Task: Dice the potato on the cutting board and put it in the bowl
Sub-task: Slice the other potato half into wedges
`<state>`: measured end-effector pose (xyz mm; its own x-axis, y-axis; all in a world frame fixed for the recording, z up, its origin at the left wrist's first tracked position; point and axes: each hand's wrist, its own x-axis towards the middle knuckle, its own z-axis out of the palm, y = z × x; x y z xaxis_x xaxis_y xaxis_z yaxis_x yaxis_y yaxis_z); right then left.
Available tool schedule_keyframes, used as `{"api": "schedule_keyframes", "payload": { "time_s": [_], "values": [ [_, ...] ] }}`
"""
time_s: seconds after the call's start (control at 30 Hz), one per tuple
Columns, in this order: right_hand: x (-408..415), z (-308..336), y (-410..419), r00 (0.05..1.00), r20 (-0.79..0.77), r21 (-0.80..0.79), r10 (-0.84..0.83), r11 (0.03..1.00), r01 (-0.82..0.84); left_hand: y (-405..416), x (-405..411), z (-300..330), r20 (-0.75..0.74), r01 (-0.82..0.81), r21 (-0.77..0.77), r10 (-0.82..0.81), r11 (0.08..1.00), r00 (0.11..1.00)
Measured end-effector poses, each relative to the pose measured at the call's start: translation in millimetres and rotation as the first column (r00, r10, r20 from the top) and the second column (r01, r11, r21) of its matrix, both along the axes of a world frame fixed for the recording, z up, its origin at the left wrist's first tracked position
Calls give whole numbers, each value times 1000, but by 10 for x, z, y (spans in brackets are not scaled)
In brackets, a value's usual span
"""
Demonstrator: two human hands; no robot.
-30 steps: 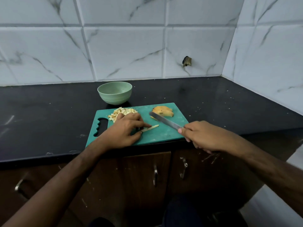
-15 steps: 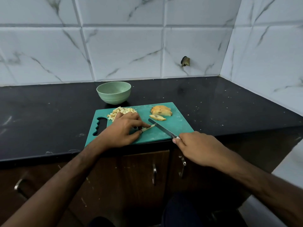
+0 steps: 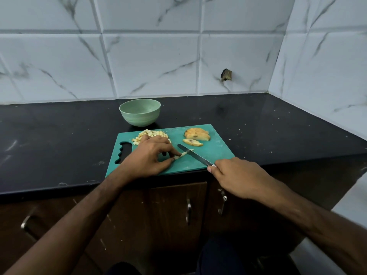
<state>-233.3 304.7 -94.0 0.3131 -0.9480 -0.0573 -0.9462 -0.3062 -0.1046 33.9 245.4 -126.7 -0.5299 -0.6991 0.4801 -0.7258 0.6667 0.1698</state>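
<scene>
Black counter (image 3: pixel 59 135) lies bare around the centre-frame cutting board (image 3: pixel 214 155), where the left hand (image 3: pixel 148 157) pinches a potato strip (image 3: pixel 181 154), the right hand (image 3: pixel 240 176) grips the knife (image 3: pixel 193 154), dice (image 3: pixel 153 134) and 2 slice groups (image 3: pixel 196 135) sit at its far edge, and the bowl (image 3: pixel 139 112) behind looks empty.

The left hand (image 3: pixel 148 155) lies palm down, fingertips pinched. The right hand (image 3: pixel 236 176) is fisted, both forearms reaching forward.

text: none readable | labels: none | brands: none | numbers: none
</scene>
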Motion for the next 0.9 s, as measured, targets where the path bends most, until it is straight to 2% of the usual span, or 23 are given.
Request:
{"api": "schedule_keyframes", "payload": {
  "time_s": [0.6,0.9],
  "values": [
    [36,99,-23,998,61,37,2,999,-4,12,-7,8,-6,-26,19,26,999,1000],
    [94,15,76,999,32,24,30,999,-31,26,-11,14,-15,-24,8,24,1000,1000]
  ]
}}
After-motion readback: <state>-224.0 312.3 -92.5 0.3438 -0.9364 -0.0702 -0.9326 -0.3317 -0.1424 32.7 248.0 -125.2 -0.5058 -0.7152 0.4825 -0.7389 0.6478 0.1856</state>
